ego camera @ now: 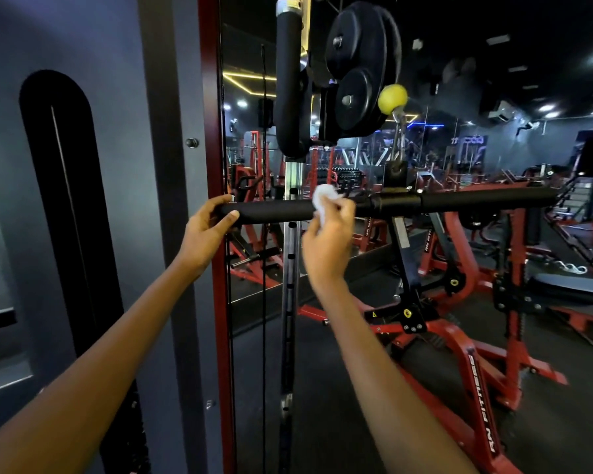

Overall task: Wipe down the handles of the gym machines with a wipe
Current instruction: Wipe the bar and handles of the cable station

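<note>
My left hand (pixel 208 230) grips the left end of the black bar handle (pixel 274 211); my right hand (pixel 329 230) pinches a white wipe (pixel 324 198) against it.

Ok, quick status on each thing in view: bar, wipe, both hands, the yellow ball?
Bar: horizontal, hanging from its center hook.
Wipe: crumpled, pressed against the bar left of center.
Right hand: pinching the wipe on the bar.
Left hand: gripping the bar's left end.
Yellow ball: up against the pulleys.
</note>
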A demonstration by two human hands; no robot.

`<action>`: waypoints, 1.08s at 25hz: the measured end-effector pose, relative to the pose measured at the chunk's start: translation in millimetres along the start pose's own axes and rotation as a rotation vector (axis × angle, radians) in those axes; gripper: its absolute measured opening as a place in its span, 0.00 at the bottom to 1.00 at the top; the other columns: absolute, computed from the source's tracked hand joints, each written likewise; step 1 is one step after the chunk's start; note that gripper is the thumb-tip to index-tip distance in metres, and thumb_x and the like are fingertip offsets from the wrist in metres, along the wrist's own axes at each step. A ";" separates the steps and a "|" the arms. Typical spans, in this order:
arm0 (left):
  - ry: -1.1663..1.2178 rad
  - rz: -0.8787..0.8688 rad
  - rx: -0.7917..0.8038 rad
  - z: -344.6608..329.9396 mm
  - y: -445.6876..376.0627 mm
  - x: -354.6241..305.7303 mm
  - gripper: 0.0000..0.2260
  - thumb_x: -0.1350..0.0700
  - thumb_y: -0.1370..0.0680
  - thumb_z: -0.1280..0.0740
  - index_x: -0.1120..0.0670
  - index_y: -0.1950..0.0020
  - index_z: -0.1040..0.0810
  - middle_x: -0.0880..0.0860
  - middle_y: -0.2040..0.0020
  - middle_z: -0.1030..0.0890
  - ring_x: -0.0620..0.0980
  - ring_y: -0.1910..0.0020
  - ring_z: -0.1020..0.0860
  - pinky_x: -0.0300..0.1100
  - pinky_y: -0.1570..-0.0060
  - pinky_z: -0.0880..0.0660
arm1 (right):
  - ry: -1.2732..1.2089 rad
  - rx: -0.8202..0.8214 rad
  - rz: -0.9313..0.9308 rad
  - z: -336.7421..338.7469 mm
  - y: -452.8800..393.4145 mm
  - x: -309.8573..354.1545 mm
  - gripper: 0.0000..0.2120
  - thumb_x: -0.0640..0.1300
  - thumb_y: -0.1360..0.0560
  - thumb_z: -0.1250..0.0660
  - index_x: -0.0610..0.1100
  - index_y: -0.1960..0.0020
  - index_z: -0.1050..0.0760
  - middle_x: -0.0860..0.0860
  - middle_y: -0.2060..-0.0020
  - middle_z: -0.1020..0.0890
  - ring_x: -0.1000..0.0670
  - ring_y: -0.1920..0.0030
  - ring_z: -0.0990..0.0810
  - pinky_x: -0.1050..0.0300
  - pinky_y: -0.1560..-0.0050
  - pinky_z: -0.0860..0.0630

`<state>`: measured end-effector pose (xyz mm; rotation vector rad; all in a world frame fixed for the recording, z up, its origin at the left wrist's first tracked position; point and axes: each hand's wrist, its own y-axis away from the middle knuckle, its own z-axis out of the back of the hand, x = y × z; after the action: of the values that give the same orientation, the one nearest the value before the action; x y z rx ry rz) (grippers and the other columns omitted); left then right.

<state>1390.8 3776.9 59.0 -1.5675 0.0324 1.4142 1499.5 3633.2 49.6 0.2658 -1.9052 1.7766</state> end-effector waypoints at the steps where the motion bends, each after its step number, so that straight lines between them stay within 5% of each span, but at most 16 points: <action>1: -0.002 -0.012 0.003 -1.0 1.5 -0.3 0.18 0.61 0.20 0.38 0.55 0.31 0.32 0.51 0.40 0.30 0.40 0.51 0.24 0.26 0.55 0.25 | -0.013 0.049 0.043 -8.2 8.6 9.4 0.17 0.32 0.26 0.35 0.37 0.38 0.26 0.43 0.44 0.28 0.49 0.46 0.25 0.60 0.44 0.24; 5: 0.005 -0.032 0.031 -3.0 6.2 -0.5 0.19 0.61 0.21 0.37 0.55 0.30 0.32 0.49 0.40 0.29 0.38 0.50 0.24 0.27 0.52 0.25 | -0.101 0.198 0.180 -7.2 17.1 15.5 0.18 0.34 0.25 0.37 0.38 0.35 0.27 0.43 0.45 0.27 0.49 0.45 0.26 0.60 0.44 0.24; 10: -0.002 -0.057 0.049 -10.1 14.7 -2.4 0.18 0.59 0.22 0.36 0.53 0.32 0.31 0.43 0.45 0.28 0.29 0.53 0.23 0.27 0.56 0.25 | 0.090 -0.152 0.055 42.0 -26.4 -40.1 0.15 0.36 0.26 0.40 0.35 0.42 0.23 0.42 0.50 0.22 0.44 0.47 0.23 0.52 0.45 0.23; 15: 0.067 -0.037 0.048 -22.2 24.3 -0.8 0.20 0.64 0.24 0.33 0.54 0.33 0.30 0.51 0.41 0.25 0.38 0.49 0.21 0.31 0.51 0.23 | 0.105 0.023 0.254 14.6 3.5 -4.5 0.14 0.34 0.27 0.42 0.34 0.45 0.22 0.39 0.50 0.18 0.42 0.49 0.18 0.47 0.50 0.20; 19: 0.076 -0.058 0.092 -26.6 30.2 4.9 0.22 0.67 0.26 0.32 0.56 0.33 0.30 0.56 0.38 0.25 0.46 0.42 0.22 0.36 0.45 0.24 | 0.025 0.259 0.466 8.5 18.9 9.1 0.16 0.25 0.32 0.33 0.34 0.45 0.22 0.39 0.48 0.19 0.43 0.46 0.19 0.50 0.42 0.25; 27: 0.107 -0.077 0.156 -41.2 30.4 -0.3 0.20 0.65 0.26 0.32 0.54 0.35 0.28 0.53 0.40 0.23 0.47 0.42 0.22 0.42 0.44 0.22 | 0.327 0.145 0.142 70.5 -59.4 -73.6 0.16 0.26 0.28 0.40 0.35 0.42 0.23 0.40 0.44 0.20 0.42 0.42 0.22 0.55 0.36 0.30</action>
<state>1403.2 3734.3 33.6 -1.4983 0.1419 1.2374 1573.6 3542.7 64.6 -0.1085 -1.6010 1.9187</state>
